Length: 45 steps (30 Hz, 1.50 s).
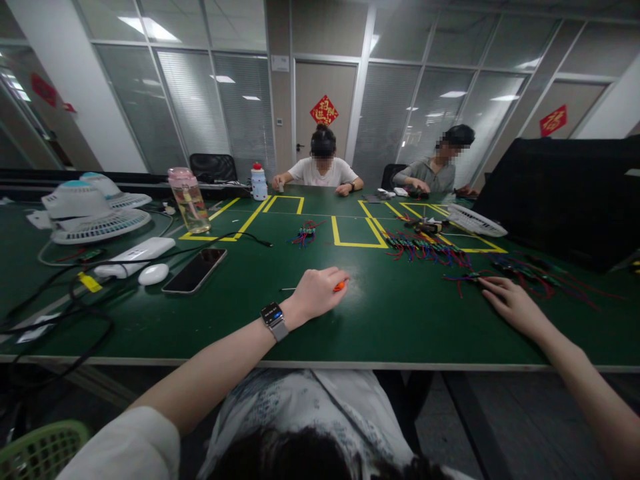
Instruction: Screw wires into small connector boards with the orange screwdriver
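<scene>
My left hand (320, 293), a watch on its wrist, is closed around a screwdriver (340, 287). The orange handle shows at the fingers and the thin shaft points left, just above the green table. On the right, my right hand (513, 307) has its fingertips at a small circuit board (470, 276) with red and blue wires; the fingers look pinched on its edge, and the thumb is mostly hidden. Beyond that hand lies a pile of wired boards (525, 270). A long row of similar boards (425, 248) sits farther back, and a small cluster of boards (306, 232) rests near the middle.
At left are a phone (195, 271), white case (153, 274), white power strip (135, 257), black cables (75, 303), fans (100, 223) and a bottle (190, 203). Yellow tape (360, 245) marks the table (400, 320). A black box (560, 200) stands right. Two people sit opposite.
</scene>
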Tool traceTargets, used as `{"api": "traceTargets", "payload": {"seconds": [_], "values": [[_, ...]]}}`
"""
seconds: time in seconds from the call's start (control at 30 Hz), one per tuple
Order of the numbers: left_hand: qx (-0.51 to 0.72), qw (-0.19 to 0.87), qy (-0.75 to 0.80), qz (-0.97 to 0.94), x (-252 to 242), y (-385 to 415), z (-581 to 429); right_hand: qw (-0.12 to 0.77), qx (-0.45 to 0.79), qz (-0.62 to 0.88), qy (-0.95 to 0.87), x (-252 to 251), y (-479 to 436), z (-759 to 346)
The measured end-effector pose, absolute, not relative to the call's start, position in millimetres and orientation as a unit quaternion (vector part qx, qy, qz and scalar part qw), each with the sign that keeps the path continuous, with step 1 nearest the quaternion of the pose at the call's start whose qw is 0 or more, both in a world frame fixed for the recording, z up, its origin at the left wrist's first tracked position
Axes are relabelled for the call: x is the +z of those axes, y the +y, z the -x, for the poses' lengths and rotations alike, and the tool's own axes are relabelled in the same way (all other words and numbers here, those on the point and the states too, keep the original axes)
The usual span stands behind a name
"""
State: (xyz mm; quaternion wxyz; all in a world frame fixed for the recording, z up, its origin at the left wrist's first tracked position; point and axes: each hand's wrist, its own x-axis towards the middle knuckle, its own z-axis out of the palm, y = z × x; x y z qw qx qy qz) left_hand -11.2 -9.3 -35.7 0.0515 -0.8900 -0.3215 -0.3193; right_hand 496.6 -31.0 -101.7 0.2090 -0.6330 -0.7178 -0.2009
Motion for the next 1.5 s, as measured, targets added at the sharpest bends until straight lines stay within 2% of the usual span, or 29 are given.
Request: {"api": "traceTargets", "payload": {"seconds": [0.4,0.63,0.73,0.97,1.03,1.13,1.27,1.5], "values": [[-0.318,0.056,-0.318,0.891,-37.4,-7.8,11.6,0.211,-0.182,0.665,-0.693,-105.2,-31.5,-502.5],[-0.296,0.057,-0.324,0.897,-36.8,-9.0,11.7,0.257,-0.334,0.653,-0.629,-87.7,-41.0,-470.8],[-0.273,0.064,-0.327,0.902,-38.1,-8.9,11.0,0.264,-0.342,0.633,-0.642,-68.7,-37.0,-438.5],[-0.197,0.08,-0.336,0.918,-39.1,-11.8,7.6,0.306,-0.229,0.544,-0.747,-25.9,9.6,-324.7],[-0.164,0.084,-0.336,0.924,-39.5,-12.7,6.9,0.312,-0.145,0.513,-0.787,-27.5,29.5,-287.3],[-0.127,0.083,-0.337,0.929,-40.1,-13.9,6.6,0.286,-0.088,0.482,-0.824,-42.6,61.6,-233.6],[-0.109,0.075,-0.346,0.929,-39.5,-15.5,6.4,0.285,0.099,0.497,-0.813,-63.9,105.1,-174.8],[-0.11,0.077,-0.346,0.929,-37.8,-17.6,5.6,0.3,0.131,0.525,-0.786,-74.0,161.5,-121.9]]}}
